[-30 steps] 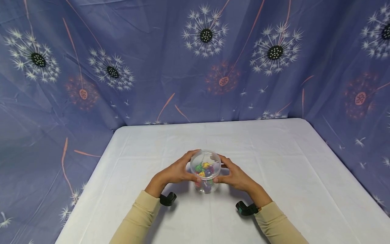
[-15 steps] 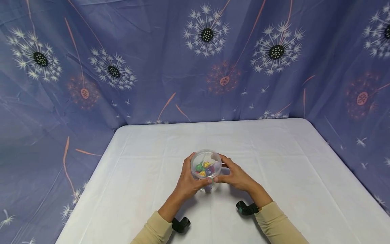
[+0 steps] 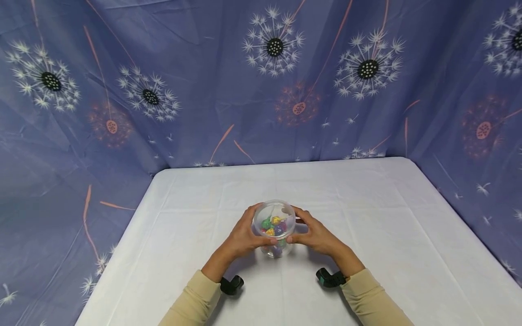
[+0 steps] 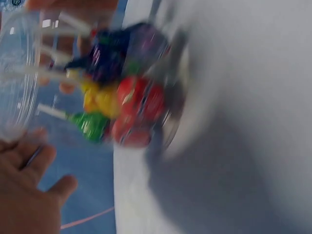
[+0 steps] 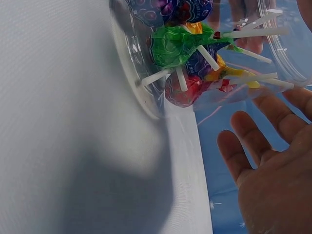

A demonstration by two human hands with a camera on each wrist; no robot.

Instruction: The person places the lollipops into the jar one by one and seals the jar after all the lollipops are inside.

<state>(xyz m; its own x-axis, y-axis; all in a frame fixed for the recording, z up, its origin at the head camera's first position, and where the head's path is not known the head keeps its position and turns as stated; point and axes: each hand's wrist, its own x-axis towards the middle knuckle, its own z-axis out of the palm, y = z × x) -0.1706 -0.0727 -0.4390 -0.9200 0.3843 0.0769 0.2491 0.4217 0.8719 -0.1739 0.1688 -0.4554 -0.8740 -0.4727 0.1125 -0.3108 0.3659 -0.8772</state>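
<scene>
A clear plastic jar (image 3: 271, 209) stands upright near the middle of the table, with a round clear top and a ridged rim. Through its wall show lollipops (image 5: 170, 46) with white sticks and green, red, yellow and purple wrappers. My left hand (image 3: 244, 236) holds the jar's upper part from the left, thumb in front and fingers curving behind. On the other side, my right hand (image 3: 318, 236) grips it near the rim in the same way. Some fingertips are hidden behind the jar. In the left wrist view, the red lollipops (image 4: 141, 100) sit close to its base and are blurred.
A white cloth covers the table (image 3: 346, 190). Behind and beside it hangs a blue curtain (image 3: 228, 90) with a dandelion print. Each wrist carries a black camera mount (image 3: 232, 285), close above the tabletop.
My left hand swung round the jar's upper part toward the front, then partly back to the left, its forearm shifting with it. The right hand and the jar stayed in place.
</scene>
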